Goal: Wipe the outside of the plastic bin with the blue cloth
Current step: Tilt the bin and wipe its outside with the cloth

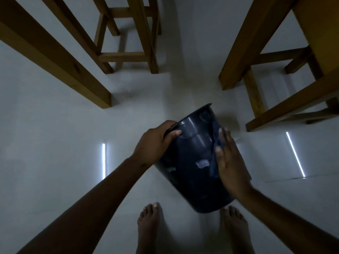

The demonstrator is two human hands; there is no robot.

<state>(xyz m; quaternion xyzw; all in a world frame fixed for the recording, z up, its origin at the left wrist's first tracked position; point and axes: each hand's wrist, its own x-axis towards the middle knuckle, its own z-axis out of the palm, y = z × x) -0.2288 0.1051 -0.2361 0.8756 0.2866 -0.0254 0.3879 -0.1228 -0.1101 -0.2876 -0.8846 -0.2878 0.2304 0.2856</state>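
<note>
— Two hands are on the bin; how do the fingers stand?

— On the left hand (156, 142) the fingers (175, 133) are curled and clamped on the rim of the plastic bin (192, 162), with the thumb lying on the outer wall. On the right hand (232, 162) the fingers (222, 138) are straight, close together and laid flat, and they press the blue cloth (214, 158) against the side of the bin.

— Where is the bin itself?

— It is dark blue and held in the air, tilted, with the open mouth pointing away from the person and the base toward the body. The base hangs just above the two bare feet (149, 226). I can see some pale patches on its wall; I cannot tell if they are labels or reflections.

— And the cloth?

— Only a strip of it shows, along the left edge of the right palm. The rest is hidden under the hand.

— What is around?

— A pale floor (55, 134) with bright line reflections. A wooden stool (126, 55) stands ahead, and wooden table legs (55, 57) stand at left and right, well apart from the bin.
</note>
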